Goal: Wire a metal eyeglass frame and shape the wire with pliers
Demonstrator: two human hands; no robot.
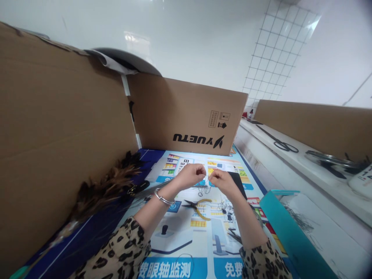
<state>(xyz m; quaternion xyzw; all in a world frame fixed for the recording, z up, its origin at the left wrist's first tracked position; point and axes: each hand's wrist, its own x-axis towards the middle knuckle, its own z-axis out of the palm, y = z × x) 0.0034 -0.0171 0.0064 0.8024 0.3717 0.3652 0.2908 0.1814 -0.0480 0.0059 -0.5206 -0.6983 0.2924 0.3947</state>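
Note:
My left hand is closed in a pinch above the printed mat, a silver bangle on its wrist. Close beside it, fingertips nearly meeting, my right hand pinches too. A thin wire seems to run between the fingertips, though its ends are too fine to make out. Below the hands lie loose loops of thin wire. Nearer to me are pliers with yellow handles, their dark jaws pointing left. Under my right forearm lies a tangle of fine wire with small dark pieces.
Cardboard panels wall off the back and left. Brown feathers lie at left. A dark flat object sits behind my right wrist. At right stand a teal box with wire bits and a white ledge holding black scissors.

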